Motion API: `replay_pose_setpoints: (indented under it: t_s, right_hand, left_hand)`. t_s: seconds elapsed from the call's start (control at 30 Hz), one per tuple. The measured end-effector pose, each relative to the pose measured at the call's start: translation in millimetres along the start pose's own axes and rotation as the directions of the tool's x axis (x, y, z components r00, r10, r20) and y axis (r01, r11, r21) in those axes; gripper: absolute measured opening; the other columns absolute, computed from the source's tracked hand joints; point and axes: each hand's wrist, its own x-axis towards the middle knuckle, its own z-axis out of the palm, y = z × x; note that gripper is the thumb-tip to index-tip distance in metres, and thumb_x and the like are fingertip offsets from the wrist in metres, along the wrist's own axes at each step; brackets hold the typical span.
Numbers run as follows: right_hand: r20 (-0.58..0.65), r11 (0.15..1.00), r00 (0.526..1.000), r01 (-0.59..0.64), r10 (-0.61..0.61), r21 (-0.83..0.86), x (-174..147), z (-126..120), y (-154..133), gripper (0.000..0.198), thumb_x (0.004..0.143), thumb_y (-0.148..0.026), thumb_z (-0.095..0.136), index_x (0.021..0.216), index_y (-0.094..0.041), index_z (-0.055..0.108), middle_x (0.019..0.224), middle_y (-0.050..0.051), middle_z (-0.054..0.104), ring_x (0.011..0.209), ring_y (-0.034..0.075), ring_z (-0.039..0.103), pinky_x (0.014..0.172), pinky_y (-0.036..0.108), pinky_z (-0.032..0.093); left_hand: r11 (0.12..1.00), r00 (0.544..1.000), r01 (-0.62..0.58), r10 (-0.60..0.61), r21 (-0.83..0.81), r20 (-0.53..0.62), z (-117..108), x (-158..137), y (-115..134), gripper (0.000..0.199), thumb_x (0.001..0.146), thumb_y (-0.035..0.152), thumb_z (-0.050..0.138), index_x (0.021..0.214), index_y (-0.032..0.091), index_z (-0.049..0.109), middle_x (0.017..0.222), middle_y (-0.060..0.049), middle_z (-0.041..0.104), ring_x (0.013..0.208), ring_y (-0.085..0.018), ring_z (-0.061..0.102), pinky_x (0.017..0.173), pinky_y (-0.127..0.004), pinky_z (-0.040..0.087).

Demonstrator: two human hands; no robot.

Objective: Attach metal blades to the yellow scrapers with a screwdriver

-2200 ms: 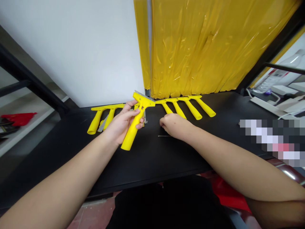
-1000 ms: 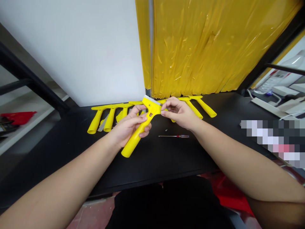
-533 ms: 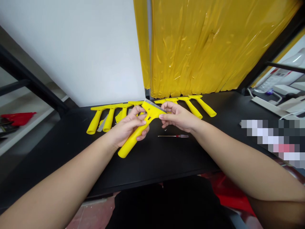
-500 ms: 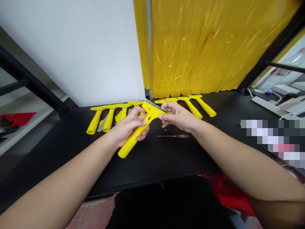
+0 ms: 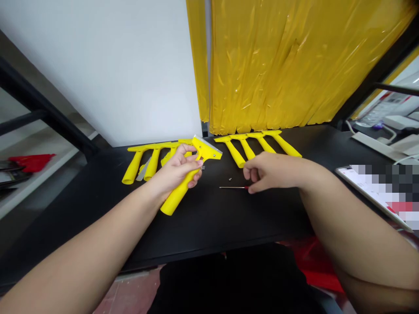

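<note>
My left hand [image 5: 185,168] is closed round a yellow scraper [image 5: 178,196], near the top of its handle. The scraper's wide head tilts up to the right, with a grey blade edge along the top and a screw at its right end. Over the table, my right hand [image 5: 268,172] is curled at the red handle of a thin screwdriver [image 5: 233,187], which lies with its shaft pointing left. Thumb and fingers cover most of that handle. A small screw [image 5: 230,179] lies just beyond the shaft. More small metal pieces [image 5: 203,167] show beside the scraper.
Several yellow scrapers stand in a row at the back left [image 5: 131,168] and back right [image 5: 288,146] of the black table [image 5: 196,231]. Behind them are a white panel [image 5: 147,87] and yellow plastic sheeting [image 5: 278,65]. A phone-like device [image 5: 347,174] lies at right.
My right hand has let go of the scraper's head and moved right and down to the screwdriver. My left hand still holds the scraper, its head turned slightly.
</note>
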Motion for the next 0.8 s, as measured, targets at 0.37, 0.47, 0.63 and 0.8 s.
replay_pose_setpoints:
  t_s: [0.37, 0.47, 0.63, 0.8]
  right_hand:
    - [-0.252, 0.987, 0.960, 0.145, -0.125, 0.066, 1.2, -2.5, 13.9, 0.015, 0.086, -0.036, 0.072, 0.086, -0.022, 0.067, 0.078, 0.001, 0.072, 0.067, 0.017, 0.063, 0.061, 0.030, 0.047]
    - [-0.362, 0.978, 0.925, 0.169, -0.114, 0.125, 4.2, -4.2, 21.1, 0.017, 0.086, -0.038, 0.073, 0.089, -0.021, 0.069, 0.082, 0.003, 0.074, 0.070, 0.017, 0.066, 0.064, 0.030, 0.050]
    - [-0.399, 0.972, 0.904, 0.211, -0.154, 0.102, 12.6, 2.5, 22.0, 0.012, 0.088, -0.033, 0.072, 0.089, -0.021, 0.071, 0.081, 0.003, 0.075, 0.069, 0.016, 0.068, 0.065, 0.030, 0.052]
    - [-0.397, 0.970, 0.905, 0.214, -0.152, 0.117, 14.1, 3.9, 20.5, 0.012, 0.089, -0.032, 0.072, 0.089, -0.020, 0.071, 0.080, 0.003, 0.075, 0.068, 0.016, 0.068, 0.065, 0.029, 0.053]
  left_hand:
    - [0.999, 0.994, -0.053, 0.053, 0.000, -0.096, -0.7, 2.6, -3.2, 0.050, 0.081, 0.016, 0.079, 0.110, 0.027, 0.039, 0.082, 0.005, 0.061, 0.051, -0.008, 0.057, 0.039, -0.015, 0.042]
    - [0.997, 0.988, -0.080, 0.081, 0.010, -0.129, -1.5, 3.3, -3.4, 0.050, 0.081, 0.016, 0.078, 0.110, 0.027, 0.039, 0.085, 0.005, 0.061, 0.051, -0.007, 0.057, 0.039, -0.016, 0.043]
    - [0.995, 0.987, -0.092, 0.094, 0.025, -0.133, -2.3, 4.5, -4.7, 0.050, 0.082, 0.016, 0.078, 0.110, 0.027, 0.039, 0.085, 0.004, 0.060, 0.051, -0.008, 0.057, 0.038, -0.017, 0.044]
    - [0.994, 0.987, -0.099, 0.103, 0.042, -0.119, -1.5, 4.3, -4.9, 0.047, 0.084, 0.016, 0.077, 0.110, 0.027, 0.039, 0.086, 0.005, 0.059, 0.052, -0.008, 0.058, 0.038, -0.017, 0.045]
